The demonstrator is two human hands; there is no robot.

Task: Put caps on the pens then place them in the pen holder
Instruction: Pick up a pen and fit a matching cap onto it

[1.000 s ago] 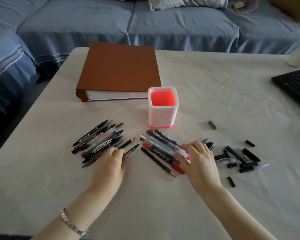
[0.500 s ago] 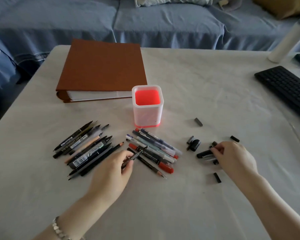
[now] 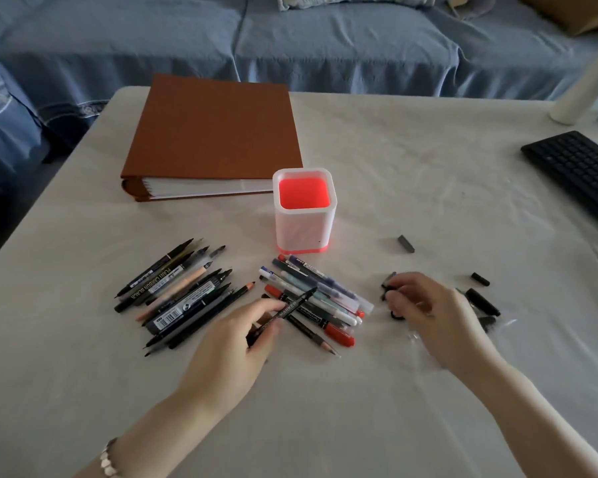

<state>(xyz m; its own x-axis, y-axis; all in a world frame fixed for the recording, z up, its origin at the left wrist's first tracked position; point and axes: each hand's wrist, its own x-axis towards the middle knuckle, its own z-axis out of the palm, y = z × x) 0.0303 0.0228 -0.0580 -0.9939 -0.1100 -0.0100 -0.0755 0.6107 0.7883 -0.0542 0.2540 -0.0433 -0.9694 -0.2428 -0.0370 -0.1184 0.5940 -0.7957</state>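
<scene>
My left hand [image 3: 237, 343] holds a black uncapped marker [image 3: 289, 308], lifted and tilted over a pile of mixed pens [image 3: 318, 294]. To the left lies a second pile of black pens [image 3: 180, 291]. The white pen holder [image 3: 304, 232] with a red inside stands just behind the pens and looks empty. My right hand [image 3: 428, 312] rests over loose black caps [image 3: 482, 301], its fingers curled around a dark cap at the pile's left end. One cap [image 3: 406, 243] lies alone farther back.
A brown binder [image 3: 214, 132] lies behind the holder. A black keyboard [image 3: 580, 170] sits at the right edge, with a white cylinder [image 3: 580, 88] beyond it. A blue sofa [image 3: 290, 39] runs along the far side of the table.
My left hand has picked the black marker out of the pens and raised it. My right hand went from the pens to the caps on the right, then slid left among them.
</scene>
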